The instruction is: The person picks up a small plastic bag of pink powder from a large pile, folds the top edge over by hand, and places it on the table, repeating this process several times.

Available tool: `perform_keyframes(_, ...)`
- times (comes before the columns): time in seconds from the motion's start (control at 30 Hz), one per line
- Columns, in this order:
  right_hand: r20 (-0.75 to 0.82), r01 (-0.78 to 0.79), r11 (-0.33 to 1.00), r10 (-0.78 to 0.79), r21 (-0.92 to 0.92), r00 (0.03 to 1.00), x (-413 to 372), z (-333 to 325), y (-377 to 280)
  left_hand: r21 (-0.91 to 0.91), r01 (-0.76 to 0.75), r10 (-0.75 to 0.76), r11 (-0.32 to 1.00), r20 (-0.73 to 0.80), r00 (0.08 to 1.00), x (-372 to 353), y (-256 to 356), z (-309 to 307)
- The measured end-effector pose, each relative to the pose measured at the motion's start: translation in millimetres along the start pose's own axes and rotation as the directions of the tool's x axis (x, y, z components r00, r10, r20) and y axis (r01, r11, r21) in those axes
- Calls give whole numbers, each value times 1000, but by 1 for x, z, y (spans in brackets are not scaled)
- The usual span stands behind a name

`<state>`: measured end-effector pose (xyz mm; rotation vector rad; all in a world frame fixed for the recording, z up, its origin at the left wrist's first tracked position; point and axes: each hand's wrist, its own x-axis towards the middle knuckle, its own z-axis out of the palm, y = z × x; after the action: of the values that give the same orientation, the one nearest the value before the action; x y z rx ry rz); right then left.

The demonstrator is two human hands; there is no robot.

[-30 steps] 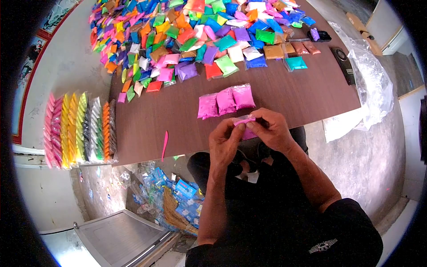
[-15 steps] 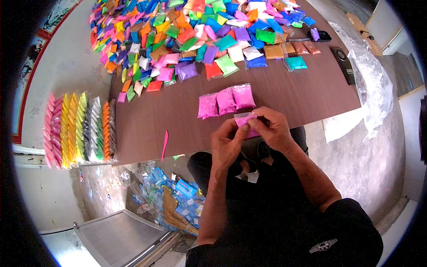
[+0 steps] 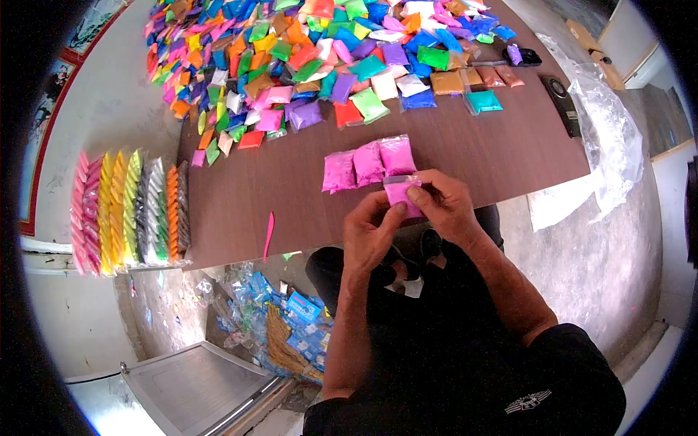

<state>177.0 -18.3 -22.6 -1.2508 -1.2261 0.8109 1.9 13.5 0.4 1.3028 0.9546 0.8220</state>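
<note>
Between my two hands is a small clear bag filled with pink stuff (image 3: 402,195), held over the table's front edge. My left hand (image 3: 369,225) pinches its left side, thumb on the front. On the right side, my right hand (image 3: 445,203) grips it the same way, with the thumb high near the bag's upper part. Just beyond my hands, three similar pink bags (image 3: 368,163) lie side by side on the brown table (image 3: 269,178). A pink plastic modelling knife (image 3: 270,236) lies to the left, close to the front edge.
A big heap of small bags in many colours (image 3: 313,65) covers the far side. Rows of twisted, coloured packs (image 3: 131,211) stand at the left. A dark scale (image 3: 561,105) and clear plastic sheeting (image 3: 607,138) are at the right. Below are a straw broom (image 3: 280,338) and blue wrappers (image 3: 304,309).
The bag in my hands is tipped up a little, so more of its pink front shows. Both hands have shifted only slightly.
</note>
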Motion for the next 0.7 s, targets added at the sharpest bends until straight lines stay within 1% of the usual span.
perform_keyframes(0.07, 28, 24, 1000, -24, 14, 999, -1, 0, -2, -31, -25, 24, 999, -34, 999, 0, -8, -1)
perform_keyframes(0.13, 57, 46, 998, -48, 32, 997, -2, 0, -3, -48, -34, 32, 998, -36, 999, -1, -6, -2)
perform_keyframes(0.2, 87, -7, 999, 4, 33, 996, -2, -1, -3, -63, -44, 42, 997, -39, 998, -1, -5, -3)
perform_keyframes(0.27, 74, -8, 999, 4, 54, 997, -3, -1, 3, 6, -57, 57, 998, -9, 998, 0, -6, -3)
perform_keyframes(0.3, 61, -9, 997, 4, 75, 998, -2, -1, 3, 7, -57, 57, 998, -8, 998, -1, -1, -1)
perform_keyframes(0.33, 60, -9, 997, 5, 75, 998, -2, 0, 2, 15, -21, 21, 1000, -13, 1000, -1, 6, 1)
perform_keyframes(0.37, 41, -37, 987, 31, 155, 999, -2, 1, -1, 23, 15, -14, 1000, -18, 1000, -2, 10, 2)
perform_keyframes(0.4, 25, -62, 970, 58, 234, 998, -1, 2, -2, 23, 15, -15, 1000, -18, 1000, -1, 9, 2)
perform_keyframes(0.43, 25, -63, 970, 58, 234, 998, -1, 1, -1, 14, 12, -12, 1000, -6, 1000, -1, 8, 2)
perform_keyframes(0.5, 50, -42, 986, 34, 163, 998, 0, -1, 1, 4, 10, -10, 1000, 5, 1000, -1, 6, 2)
perform_keyframes(0.57, 68, -55, 981, 43, 188, 997, -1, -1, -4, 27, 14, -13, 1000, -30, 999, -1, 4, 2)
perform_keyframes(0.63, 86, -68, 975, 51, 212, 995, -1, -2, -7, 49, 15, -14, 999, -25, 1000, 0, 0, 1)
perform_keyframes(0.7, 102, -83, 986, 68, 148, 992, -1, -4, -7, 72, 15, -13, 997, -23, 1000, -1, -1, 0)
